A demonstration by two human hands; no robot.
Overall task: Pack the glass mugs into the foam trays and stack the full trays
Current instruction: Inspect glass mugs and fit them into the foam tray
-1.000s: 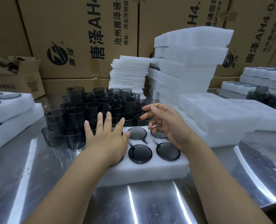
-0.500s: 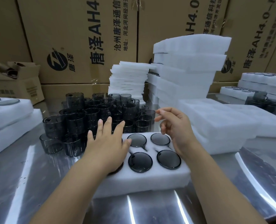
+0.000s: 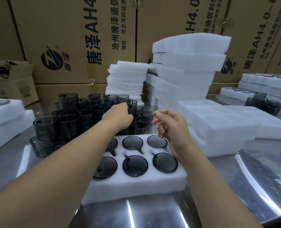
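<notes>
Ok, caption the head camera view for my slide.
Left hand reaches among loose glass mugs; right hand hovers above a foam tray holding packed mugs.

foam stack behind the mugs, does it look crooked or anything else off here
Yes. The tall stack of foam trays is staggered: its top two slabs jut out to the right past those beneath. The foam sheets beside it have ragged edges. The front tray looks tidy, all six mugs seated; nothing spilled or broken shows.
</notes>
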